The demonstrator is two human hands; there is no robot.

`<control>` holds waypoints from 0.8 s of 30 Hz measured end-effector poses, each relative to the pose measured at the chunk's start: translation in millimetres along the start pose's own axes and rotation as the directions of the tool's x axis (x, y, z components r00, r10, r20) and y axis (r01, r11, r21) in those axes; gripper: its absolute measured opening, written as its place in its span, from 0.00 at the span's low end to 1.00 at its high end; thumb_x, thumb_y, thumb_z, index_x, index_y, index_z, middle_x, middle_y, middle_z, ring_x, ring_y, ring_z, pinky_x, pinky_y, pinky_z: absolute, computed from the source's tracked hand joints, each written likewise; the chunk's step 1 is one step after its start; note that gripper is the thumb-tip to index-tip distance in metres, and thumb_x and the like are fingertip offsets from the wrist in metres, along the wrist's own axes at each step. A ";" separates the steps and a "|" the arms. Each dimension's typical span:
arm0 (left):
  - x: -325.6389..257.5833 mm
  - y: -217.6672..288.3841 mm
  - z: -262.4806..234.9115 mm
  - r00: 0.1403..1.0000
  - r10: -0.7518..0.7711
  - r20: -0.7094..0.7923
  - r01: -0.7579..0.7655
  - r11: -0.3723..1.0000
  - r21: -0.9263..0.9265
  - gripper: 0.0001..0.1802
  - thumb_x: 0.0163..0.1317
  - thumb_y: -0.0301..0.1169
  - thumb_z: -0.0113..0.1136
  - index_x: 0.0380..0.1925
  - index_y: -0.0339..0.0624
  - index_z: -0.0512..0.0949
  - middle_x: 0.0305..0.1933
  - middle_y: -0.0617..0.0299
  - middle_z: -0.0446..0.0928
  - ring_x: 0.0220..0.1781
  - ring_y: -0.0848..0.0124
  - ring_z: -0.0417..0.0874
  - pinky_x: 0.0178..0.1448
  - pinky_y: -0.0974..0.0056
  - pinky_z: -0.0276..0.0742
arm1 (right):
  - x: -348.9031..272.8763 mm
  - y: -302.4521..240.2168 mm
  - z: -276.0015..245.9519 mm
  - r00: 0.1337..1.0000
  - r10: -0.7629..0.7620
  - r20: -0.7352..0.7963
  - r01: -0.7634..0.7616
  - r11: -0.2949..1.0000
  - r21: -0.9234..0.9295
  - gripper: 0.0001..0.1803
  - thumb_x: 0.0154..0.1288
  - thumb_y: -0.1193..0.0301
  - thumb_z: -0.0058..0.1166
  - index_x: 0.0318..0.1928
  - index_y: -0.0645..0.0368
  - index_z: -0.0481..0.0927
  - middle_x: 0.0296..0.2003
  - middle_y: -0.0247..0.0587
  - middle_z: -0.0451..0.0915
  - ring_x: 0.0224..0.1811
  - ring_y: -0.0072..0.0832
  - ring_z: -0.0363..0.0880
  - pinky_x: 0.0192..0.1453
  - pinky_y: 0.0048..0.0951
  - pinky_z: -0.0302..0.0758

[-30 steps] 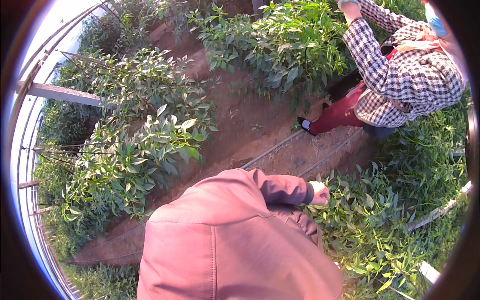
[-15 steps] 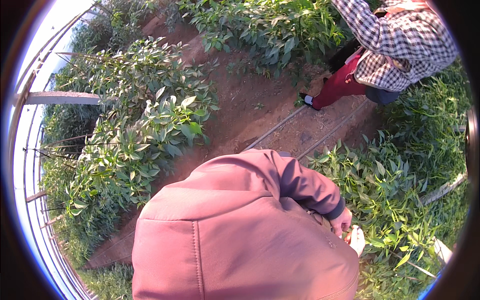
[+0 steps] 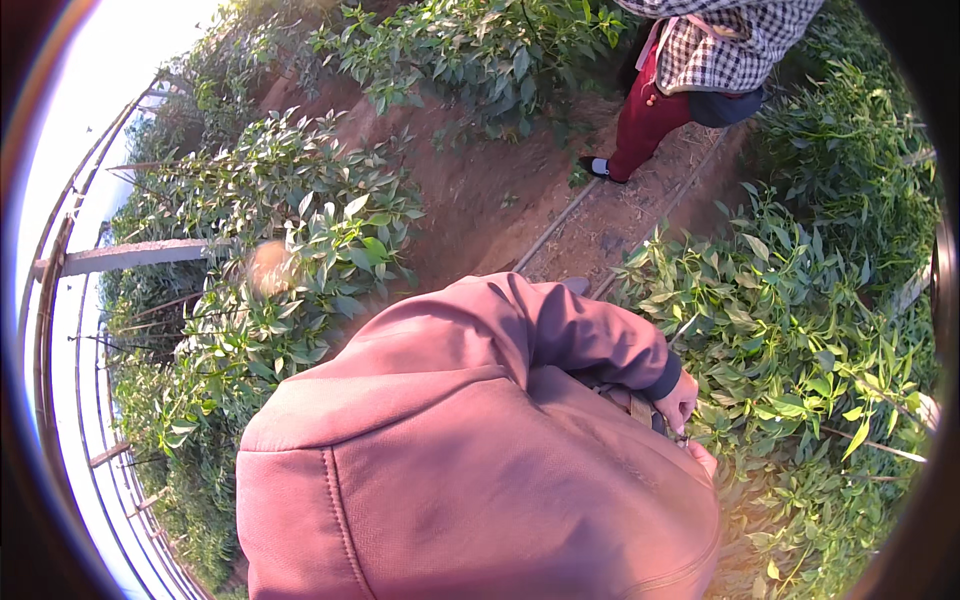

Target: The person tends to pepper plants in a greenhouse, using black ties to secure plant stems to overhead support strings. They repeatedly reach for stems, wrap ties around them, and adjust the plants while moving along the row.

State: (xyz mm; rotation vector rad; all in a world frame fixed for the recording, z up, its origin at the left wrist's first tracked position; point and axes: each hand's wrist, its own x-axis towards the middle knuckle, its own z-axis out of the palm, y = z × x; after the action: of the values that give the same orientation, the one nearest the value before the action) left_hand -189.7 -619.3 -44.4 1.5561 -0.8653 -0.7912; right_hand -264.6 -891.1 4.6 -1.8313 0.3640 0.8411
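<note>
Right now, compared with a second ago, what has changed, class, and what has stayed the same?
The left hand has moved right and slightly down the picture, from the leaves to beside the right hand, unseen a second ago. Whether anything was gripped or released is too small to tell. The view shifted too, cropping more of the other person. Their shoe stays on the soil.

Leafy green plants (image 3: 770,335), dense, pointed leaves, partly sunlit, spreading across the right side

Plants (image 3: 780,310) stand left and right of the path (image 3: 620,215). On it lie 2 pipes (image 3: 557,226). Ahead stands 1 co-worker (image 3: 648,125).
</note>
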 end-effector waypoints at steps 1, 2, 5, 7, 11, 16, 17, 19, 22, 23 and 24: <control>-0.1 0.2 2.3 1.000 -0.007 0.007 0.007 1.000 0.008 0.20 0.64 0.48 0.70 0.41 0.42 0.89 0.35 0.56 0.88 0.39 0.66 0.88 0.45 0.59 0.82 | -0.3 2.5 -0.6 0.999 -0.027 -0.034 0.029 0.999 0.039 0.08 0.73 0.72 0.60 0.39 0.65 0.86 0.24 0.27 0.80 0.23 0.12 0.71 0.28 0.20 0.67; 0.0 -1.8 5.4 1.000 0.004 0.013 -0.004 1.000 -0.014 0.20 0.64 0.48 0.70 0.41 0.42 0.89 0.36 0.56 0.88 0.38 0.65 0.88 0.45 0.59 0.82 | -3.6 6.0 -0.8 0.996 -0.052 -0.073 0.057 0.996 0.072 0.08 0.73 0.72 0.60 0.39 0.65 0.85 0.25 0.27 0.80 0.24 0.12 0.71 0.28 0.19 0.67; 3.8 -9.8 11.6 0.999 0.040 0.025 -0.039 0.999 -0.031 0.21 0.64 0.48 0.70 0.41 0.41 0.89 0.36 0.56 0.88 0.38 0.64 0.88 0.45 0.58 0.82 | -16.9 -19.2 6.8 0.985 -0.119 -0.121 0.132 0.986 0.103 0.10 0.75 0.68 0.59 0.38 0.63 0.84 0.27 0.26 0.79 0.27 0.13 0.71 0.31 0.18 0.66; 6.8 -9.0 12.6 0.998 0.016 0.061 -0.014 0.999 -0.033 0.20 0.64 0.48 0.70 0.41 0.41 0.88 0.36 0.55 0.88 0.38 0.65 0.88 0.44 0.58 0.82 | -22.5 -24.3 7.1 0.971 -0.163 -0.173 0.185 0.976 0.116 0.11 0.76 0.67 0.59 0.38 0.62 0.84 0.27 0.27 0.78 0.28 0.13 0.71 0.31 0.18 0.66; 8.2 -0.7 10.9 0.998 0.000 0.057 0.004 0.998 -0.063 0.20 0.64 0.48 0.70 0.41 0.40 0.88 0.37 0.55 0.89 0.38 0.65 0.88 0.44 0.58 0.82 | -24.8 -48.1 13.6 0.943 -0.205 -0.261 0.245 0.961 0.128 0.11 0.75 0.68 0.59 0.38 0.64 0.84 0.28 0.31 0.77 0.30 0.16 0.72 0.31 0.20 0.66; 23.2 1.5 15.1 0.984 -0.166 0.068 0.179 0.931 -0.318 0.25 0.66 0.50 0.69 0.47 0.39 0.87 0.39 0.59 0.88 0.41 0.71 0.88 0.42 0.62 0.85 | -31.6 -86.1 27.0 0.889 -0.377 -0.258 0.341 0.924 -0.175 0.05 0.70 0.79 0.57 0.41 0.72 0.82 0.32 0.38 0.81 0.27 0.19 0.73 0.30 0.22 0.69; 23.4 7.8 12.8 0.978 -0.187 0.088 0.207 0.888 -0.410 0.25 0.67 0.50 0.69 0.49 0.39 0.86 0.41 0.58 0.88 0.41 0.69 0.88 0.42 0.61 0.86 | -31.6 -90.6 31.6 0.875 -0.411 -0.258 0.365 0.907 -0.209 0.05 0.71 0.79 0.57 0.41 0.71 0.82 0.31 0.37 0.81 0.27 0.19 0.73 0.30 0.22 0.69; 21.4 19.5 8.8 0.965 -0.224 0.134 0.259 0.773 -0.579 0.24 0.68 0.50 0.67 0.52 0.41 0.85 0.44 0.57 0.88 0.42 0.67 0.89 0.42 0.60 0.87 | -33.1 -97.4 38.2 0.843 -0.476 -0.251 0.409 0.870 -0.277 0.05 0.72 0.79 0.56 0.41 0.70 0.82 0.30 0.36 0.81 0.26 0.18 0.73 0.30 0.21 0.69; 22.0 25.6 -1.1 0.963 -0.189 0.193 0.269 0.728 -0.630 0.24 0.71 0.50 0.65 0.55 0.43 0.84 0.47 0.59 0.87 0.43 0.68 0.89 0.43 0.62 0.86 | -35.1 -104.2 34.7 0.899 -0.389 -0.203 0.340 0.909 -0.241 0.06 0.74 0.76 0.55 0.43 0.68 0.81 0.28 0.34 0.80 0.22 0.17 0.71 0.28 0.21 0.67; 22.2 28.3 -1.8 0.962 -0.171 0.215 0.271 0.714 -0.646 0.24 0.71 0.50 0.65 0.55 0.44 0.84 0.47 0.61 0.87 0.43 0.69 0.89 0.43 0.64 0.86 | -37.6 -103.2 34.4 0.911 -0.341 -0.231 0.313 0.938 -0.151 0.06 0.75 0.75 0.55 0.43 0.67 0.81 0.27 0.33 0.79 0.22 0.16 0.70 0.27 0.20 0.67; 23.0 31.4 -1.7 0.962 -0.173 0.213 0.272 0.707 -0.653 0.24 0.71 0.49 0.65 0.55 0.44 0.84 0.47 0.61 0.87 0.43 0.69 0.89 0.43 0.64 0.86 | -40.5 -102.2 34.4 0.922 -0.291 -0.255 0.286 0.956 -0.059 0.07 0.76 0.73 0.54 0.44 0.66 0.80 0.26 0.33 0.79 0.21 0.16 0.70 0.26 0.20 0.66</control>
State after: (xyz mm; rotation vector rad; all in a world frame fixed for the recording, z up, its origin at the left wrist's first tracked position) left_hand -180.1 -641.5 -13.8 0.9516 -0.3909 -1.2415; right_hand -245.3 -823.2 95.7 -1.9604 0.2412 0.4013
